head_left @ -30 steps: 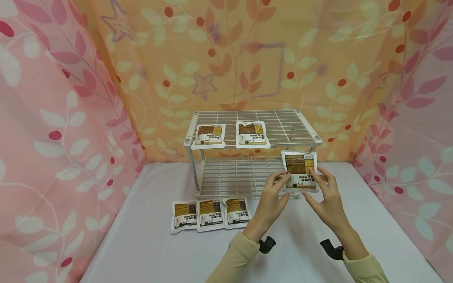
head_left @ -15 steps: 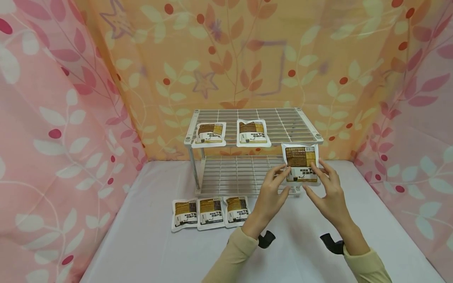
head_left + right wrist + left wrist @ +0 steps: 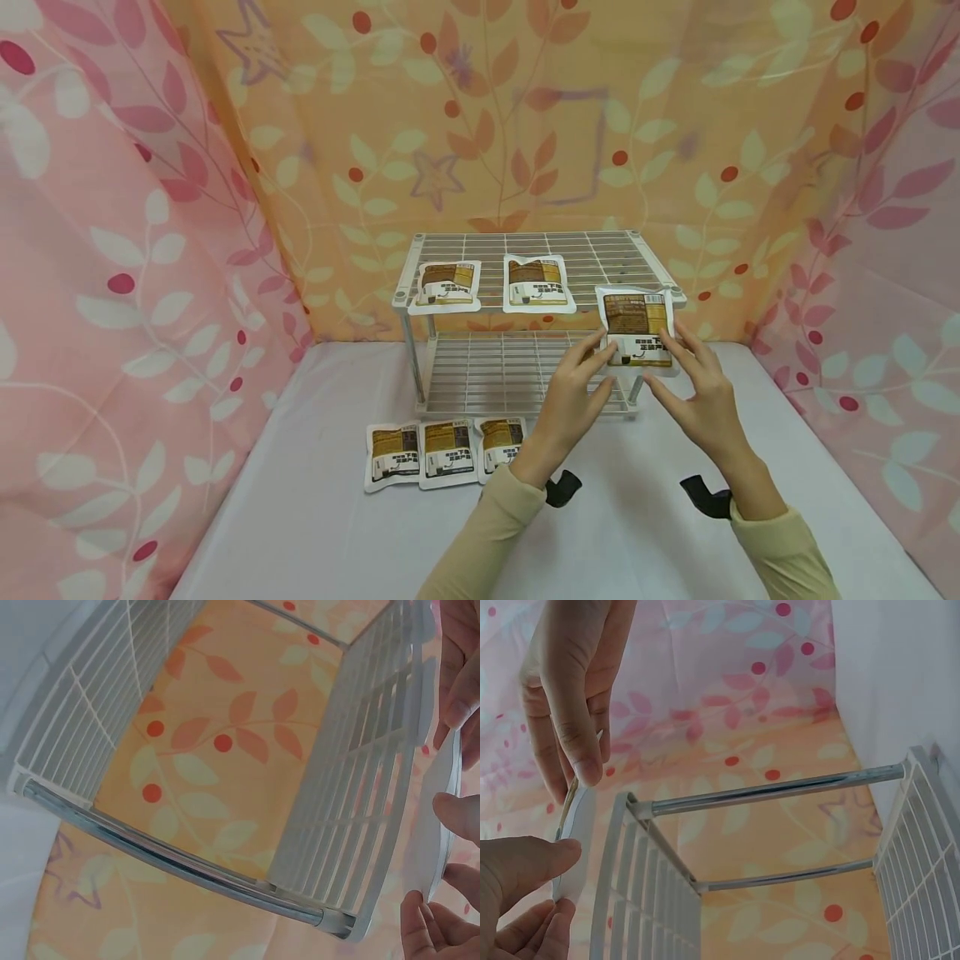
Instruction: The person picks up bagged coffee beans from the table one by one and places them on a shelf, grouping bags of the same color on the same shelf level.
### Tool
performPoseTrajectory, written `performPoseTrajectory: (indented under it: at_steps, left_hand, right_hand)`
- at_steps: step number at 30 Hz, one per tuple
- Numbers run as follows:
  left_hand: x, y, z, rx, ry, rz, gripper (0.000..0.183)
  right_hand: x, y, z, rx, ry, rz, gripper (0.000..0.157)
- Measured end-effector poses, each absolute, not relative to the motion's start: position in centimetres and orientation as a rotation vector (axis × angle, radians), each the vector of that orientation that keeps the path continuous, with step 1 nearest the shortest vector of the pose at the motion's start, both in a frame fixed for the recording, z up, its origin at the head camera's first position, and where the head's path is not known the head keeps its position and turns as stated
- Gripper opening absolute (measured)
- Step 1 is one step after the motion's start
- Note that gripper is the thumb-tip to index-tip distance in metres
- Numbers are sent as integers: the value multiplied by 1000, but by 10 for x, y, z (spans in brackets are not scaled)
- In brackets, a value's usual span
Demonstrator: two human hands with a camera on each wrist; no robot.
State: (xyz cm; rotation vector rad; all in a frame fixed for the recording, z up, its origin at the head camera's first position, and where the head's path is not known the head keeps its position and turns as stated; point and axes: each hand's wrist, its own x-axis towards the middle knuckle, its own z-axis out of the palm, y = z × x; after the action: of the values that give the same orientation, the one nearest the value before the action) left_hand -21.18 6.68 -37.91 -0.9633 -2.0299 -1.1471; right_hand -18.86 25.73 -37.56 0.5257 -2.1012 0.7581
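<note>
Between both hands, a white pouch with a brown and yellow label [image 3: 636, 321] is held by its side edges, in front of the right end of the upper rack shelf. My left hand [image 3: 572, 392] pinches its left edge and my right hand [image 3: 697, 396] pinches its right edge. In the left wrist view the pouch [image 3: 577, 836] appears nearly edge-on, with fingers at both ends. Likewise the right wrist view shows the pouch's pale back [image 3: 433, 825] beside the rack's shelf edge. Two similar pouches, a left one [image 3: 447, 287] and a middle one [image 3: 537, 283], lie on the upper shelf's front.
A two-tier white wire rack [image 3: 600, 250] with metal posts stands on the white-covered table [image 3: 300, 517]. In front of it three more pouches [image 3: 447, 454] lie in a row, the rightmost partly behind my left forearm. Floral curtains [image 3: 375, 125] enclose the back and sides.
Both hands have raised the held pouch, from in front of the lower shelf to about the height of the upper shelf's front edge. The other pouches stay in place.
</note>
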Motion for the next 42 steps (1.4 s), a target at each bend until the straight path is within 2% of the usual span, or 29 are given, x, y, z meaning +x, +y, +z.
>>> performPoseTrajectory:
  at_steps: [27, 42]
  left_hand:
    - [-240, 81, -355, -900, -2051, -1020, 30]
    - [-253, 91, -346, -750, -2105, -776, 31]
  right_hand:
    - [-222, 267, -354, 497, -2132, 740, 53]
    - [-238, 261, -335, 561, -2219, 733, 44]
